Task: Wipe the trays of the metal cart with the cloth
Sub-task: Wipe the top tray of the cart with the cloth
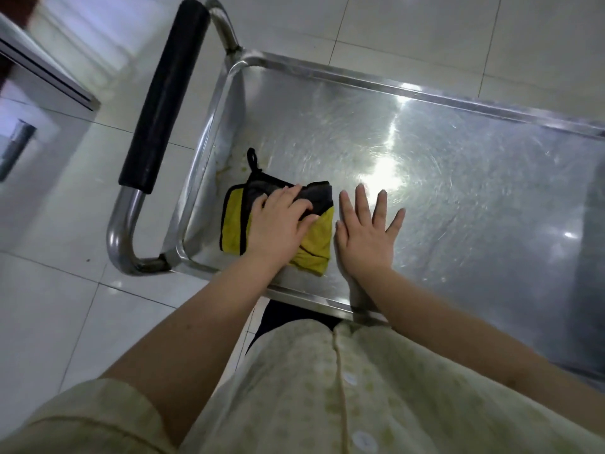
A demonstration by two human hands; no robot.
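Observation:
The metal cart's top tray (442, 178) fills the middle and right of the head view, shiny and scratched. A folded yellow and grey cloth (234, 221) with a black hanging loop lies in the tray's near left corner. My left hand (278, 221) presses down on the cloth, fingers curled over its grey part. Just to the right of the cloth, my right hand (366, 231) rests flat on the bare tray with its fingers spread and nothing in it. Yellowish smears (229, 167) mark the tray by the left rim beside the cloth's loop.
The cart's push handle (163, 96), with a black grip, arches off the tray's left end. White floor tiles (65, 290) surround the cart. A grey cabinet edge (42, 67) stands at the upper left. My light patterned shirt fills the bottom.

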